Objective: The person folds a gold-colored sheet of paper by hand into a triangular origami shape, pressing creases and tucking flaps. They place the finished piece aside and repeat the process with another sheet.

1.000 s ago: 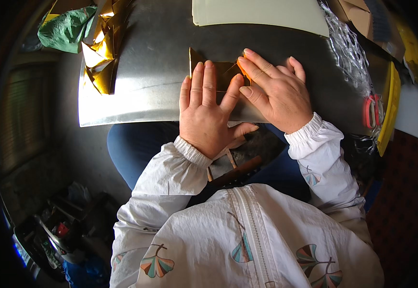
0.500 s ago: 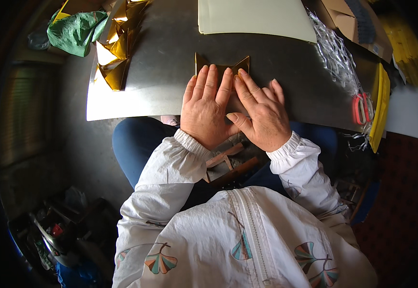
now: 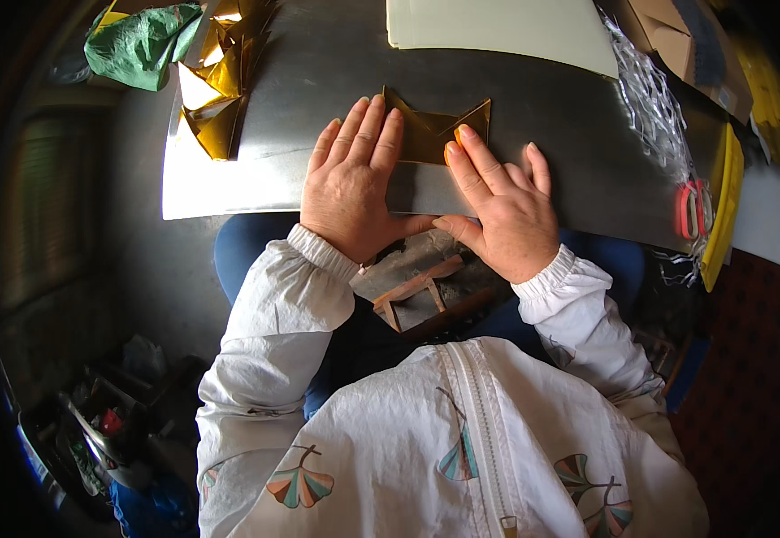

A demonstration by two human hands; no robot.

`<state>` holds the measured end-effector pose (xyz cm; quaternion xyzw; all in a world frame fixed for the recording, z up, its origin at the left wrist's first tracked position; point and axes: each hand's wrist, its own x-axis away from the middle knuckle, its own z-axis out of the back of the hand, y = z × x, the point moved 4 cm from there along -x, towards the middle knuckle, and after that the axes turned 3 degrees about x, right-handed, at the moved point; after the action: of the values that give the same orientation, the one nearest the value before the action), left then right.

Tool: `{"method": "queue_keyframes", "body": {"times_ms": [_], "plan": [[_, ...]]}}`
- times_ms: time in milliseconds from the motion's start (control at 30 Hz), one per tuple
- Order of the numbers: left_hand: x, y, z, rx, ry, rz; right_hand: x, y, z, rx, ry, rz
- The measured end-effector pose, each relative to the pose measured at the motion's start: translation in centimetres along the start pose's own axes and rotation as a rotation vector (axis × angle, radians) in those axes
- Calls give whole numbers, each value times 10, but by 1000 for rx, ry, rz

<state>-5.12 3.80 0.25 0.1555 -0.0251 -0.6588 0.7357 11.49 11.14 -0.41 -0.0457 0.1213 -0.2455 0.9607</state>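
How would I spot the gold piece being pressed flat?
Look at the grey metal sheet on the person's lap. Near its front edge, under both hands, lies a folded gold paper. Unlike the loose gold scraps at far left, it shows two upward points.

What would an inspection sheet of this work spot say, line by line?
Surface: grey metal sheet, shiny, bare in the middle.
Job's things: folded gold paper, flat under both hands.
Clutter: gold paper scraps, green bag, cream board, red-handled scissors, yellow strip.
Hands: left hand and right hand press flat, fingers spread.
Cables: nothing seen.
Surroundings: dim floor, tools at lower left.
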Motion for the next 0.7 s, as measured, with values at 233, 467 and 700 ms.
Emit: {"method": "queue_keyframes", "body": {"times_ms": [233,467,700], "plan": [[2,7,4,-24,-1,-82,2,1,4,-46,56,37],[30,18,-4,20,7,-125,22,-9,15,-4,-46,-33],[26,15,-16,49,67,-100,1,-30,-4,-55,-41,-55]]}}
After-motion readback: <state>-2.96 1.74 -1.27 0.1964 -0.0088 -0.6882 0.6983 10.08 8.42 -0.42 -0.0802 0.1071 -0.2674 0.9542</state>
